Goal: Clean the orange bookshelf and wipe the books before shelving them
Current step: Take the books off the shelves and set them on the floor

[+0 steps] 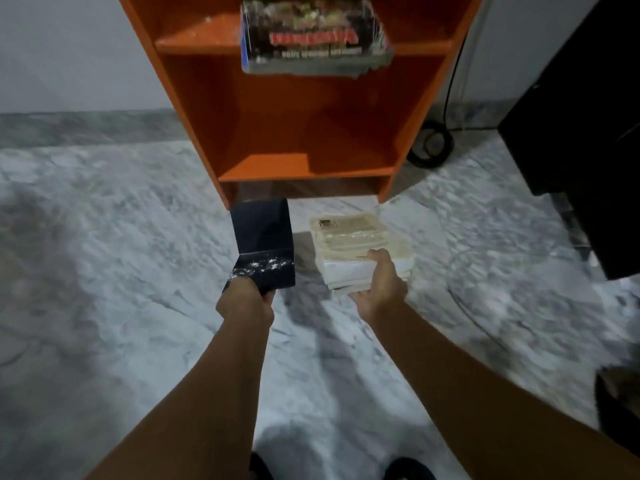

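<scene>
The orange bookshelf (277,133) stands ahead on the marble floor, its lower shelf bare. A thick book with a dark cover (315,36) lies flat on the upper shelf, overhanging the front edge. My left hand (247,303) grips a black folded object (265,247) flecked with white dust, held above the floor in front of the shelf. My right hand (379,285) grips the near side of a stack of pale, yellowed books (353,244) that sits on or just above the floor.
White dust specks lie on the left of the upper shelf board (207,32). A black cable coil (431,143) lies right of the shelf. Dark furniture (581,133) fills the right side. Grey marble floor (104,254) spreads to the left.
</scene>
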A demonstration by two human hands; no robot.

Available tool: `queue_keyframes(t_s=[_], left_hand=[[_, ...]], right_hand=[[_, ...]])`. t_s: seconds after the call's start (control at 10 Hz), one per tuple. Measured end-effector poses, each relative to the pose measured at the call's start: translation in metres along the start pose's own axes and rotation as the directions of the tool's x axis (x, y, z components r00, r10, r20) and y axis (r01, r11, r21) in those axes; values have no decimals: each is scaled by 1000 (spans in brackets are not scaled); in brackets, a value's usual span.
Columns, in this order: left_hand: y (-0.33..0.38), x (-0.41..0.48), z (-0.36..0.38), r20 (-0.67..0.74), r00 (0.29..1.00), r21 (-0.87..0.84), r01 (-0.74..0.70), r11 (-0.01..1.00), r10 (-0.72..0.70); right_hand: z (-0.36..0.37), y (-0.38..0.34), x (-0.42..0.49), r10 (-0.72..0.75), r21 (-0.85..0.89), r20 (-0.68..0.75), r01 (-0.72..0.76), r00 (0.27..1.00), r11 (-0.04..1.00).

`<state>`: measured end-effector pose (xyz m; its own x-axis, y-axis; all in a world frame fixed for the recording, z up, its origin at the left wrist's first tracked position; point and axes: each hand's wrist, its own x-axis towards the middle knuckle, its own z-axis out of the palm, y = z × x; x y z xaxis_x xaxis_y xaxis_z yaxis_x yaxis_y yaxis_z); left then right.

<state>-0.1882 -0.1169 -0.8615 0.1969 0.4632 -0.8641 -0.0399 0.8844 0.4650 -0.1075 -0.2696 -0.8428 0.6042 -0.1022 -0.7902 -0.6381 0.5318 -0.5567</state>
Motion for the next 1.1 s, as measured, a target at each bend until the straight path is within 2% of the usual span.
queue_keyframes(t_s=[0.1,0.3,0.4,0.5,0.7,0.8,0.9,1.0,1.1], left_hand=[[-18,74,5,-15,1000,50,-21,999,21],[-48,159,16,11,999,54,-35,998,34],[-64,186,12,34,999,148,-47,988,42],[-76,207,-1,38,998,200,-57,978,50],[-97,224,-23,-2,1000,167,-13,986,14],[-107,230,-30,22,999,165,34,986,-38],[-112,231,-43,-30,999,226,32,974,-26],[-119,235,-59,7,998,343,-55,938,56],[-125,240,-68,-75,985,487,-101,868,156]], right_hand=[[-1,27,55,1,-2,13,-1,1000,1000],[-4,70,144,-37,63,71,32,997,998],[-18,89,174,-40,80,91,32,995,996],[-35,104,187,-11,63,114,4,993,998],[-56,119,196,63,-68,139,-54,988,996],[-62,124,199,87,-149,100,-72,991,986],[-72,129,199,93,-183,46,-83,995,980],[-78,131,196,93,-192,15,-88,996,977],[-82,131,199,85,-232,-15,-86,996,969]])
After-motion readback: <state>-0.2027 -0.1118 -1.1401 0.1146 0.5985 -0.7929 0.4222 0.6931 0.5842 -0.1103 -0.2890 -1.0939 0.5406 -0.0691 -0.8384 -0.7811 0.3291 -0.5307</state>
